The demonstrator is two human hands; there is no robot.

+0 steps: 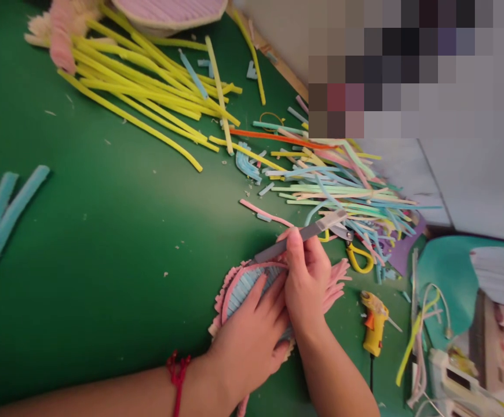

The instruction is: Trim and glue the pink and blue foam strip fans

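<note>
A rounded craft piece of light-blue ridged stems lies on the green table, edged with pink stems and a ruffled pale border. Flat across it rests my left hand, fingers spread and pressing on its surface; a red cord bracelet circles that wrist. My right hand is closed around a slim grey flat tool, thumb on top. One end of the tool reaches the piece's upper edge, and its silvery end points up and right. Pink stem ends fan out beyond my right hand. Both hands hide much of the piece.
Yellow fuzzy stems lie at the upper left, near a lilac ridged piece. Mixed coloured stems pile at the right, beside yellow-handled scissors. A yellow glue gun with a cord lies nearby. Blue strips are far left.
</note>
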